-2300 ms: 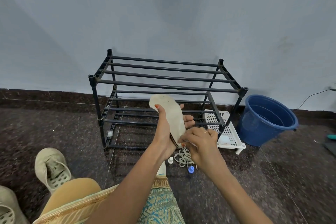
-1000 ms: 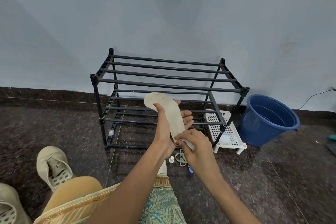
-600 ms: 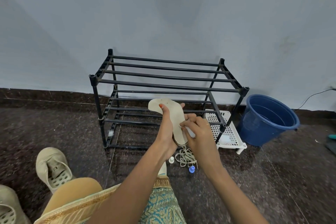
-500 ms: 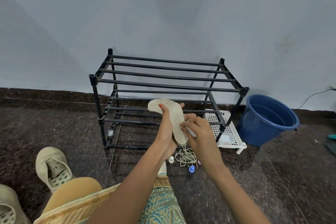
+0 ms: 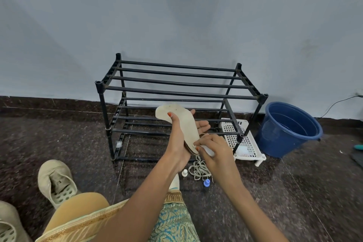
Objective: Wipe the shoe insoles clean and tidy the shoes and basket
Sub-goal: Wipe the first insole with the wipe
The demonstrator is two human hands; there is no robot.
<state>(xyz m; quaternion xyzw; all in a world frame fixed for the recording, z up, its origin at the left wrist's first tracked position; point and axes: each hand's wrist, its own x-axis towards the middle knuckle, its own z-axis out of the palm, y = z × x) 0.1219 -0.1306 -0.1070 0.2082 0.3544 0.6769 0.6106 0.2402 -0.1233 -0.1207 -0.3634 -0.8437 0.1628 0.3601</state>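
My left hand (image 5: 179,139) holds a cream shoe insole (image 5: 183,122) tilted up in front of the rack, thumb on its upper face and fingers behind it. My right hand (image 5: 215,151) pinches a small white wipe (image 5: 207,150) against the insole's heel end. A beige shoe (image 5: 56,181) lies on the floor at the left, and part of a second shoe (image 5: 7,226) shows at the bottom left corner. A white perforated basket (image 5: 242,141) sits on the floor by the rack's right leg.
A black two-tier shoe rack (image 5: 176,92) stands against the wall. A blue bucket (image 5: 290,129) is at its right. Loose laces (image 5: 198,170), a white cap (image 5: 184,173) and a blue cap (image 5: 206,182) lie on the dark floor under my hands.
My right hand has slid the wipe from the middle of the insole down to its heel end. My left hand keeps the insole up.
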